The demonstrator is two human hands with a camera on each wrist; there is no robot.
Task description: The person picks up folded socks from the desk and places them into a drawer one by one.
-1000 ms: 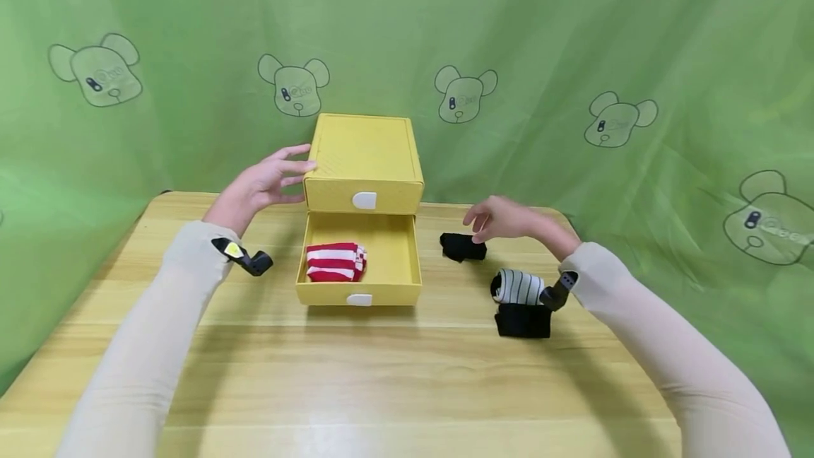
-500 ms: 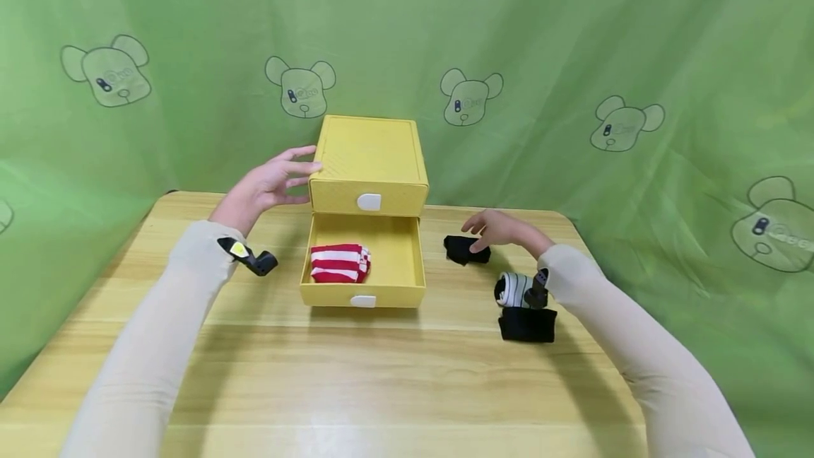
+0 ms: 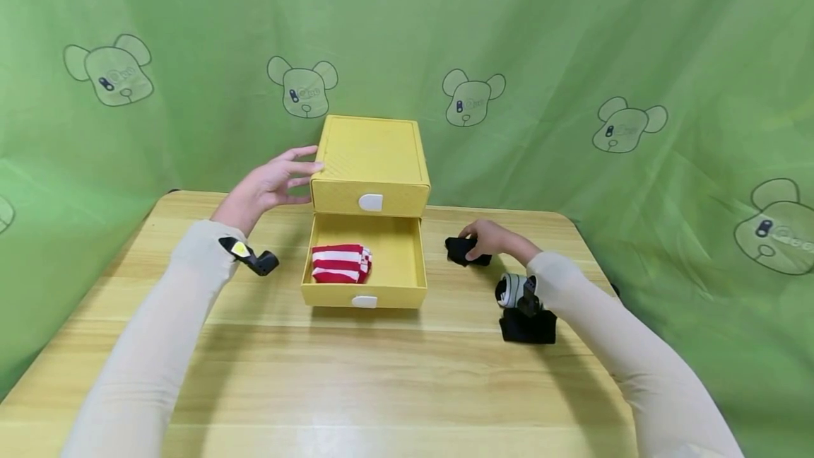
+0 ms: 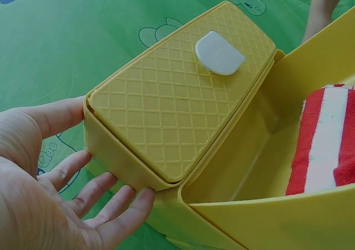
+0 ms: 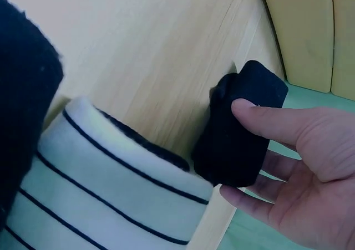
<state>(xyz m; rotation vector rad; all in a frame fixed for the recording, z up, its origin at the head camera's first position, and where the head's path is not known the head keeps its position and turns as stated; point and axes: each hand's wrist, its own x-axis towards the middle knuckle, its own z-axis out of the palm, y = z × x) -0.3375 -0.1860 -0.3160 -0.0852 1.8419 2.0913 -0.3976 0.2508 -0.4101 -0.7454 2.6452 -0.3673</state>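
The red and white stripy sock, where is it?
In the head view, the red-and-white striped sock lies in the left part of the open bottom drawer of the yellow box.

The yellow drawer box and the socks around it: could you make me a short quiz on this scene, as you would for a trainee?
1. True or false: the lower drawer of the yellow drawer box is pulled open.
2. Which rolled sock does the right hand grip?
A. red and white striped sock
B. small black sock
C. white sock with thin dark stripes
3. Fill in: the left hand rests with straight fingers against the box's ____ side.

Key:
1. True; the striped red and white sock lies inside it.
2. B; thumb and fingers pinch it on the table.
3. Left, at the closed upper drawer.
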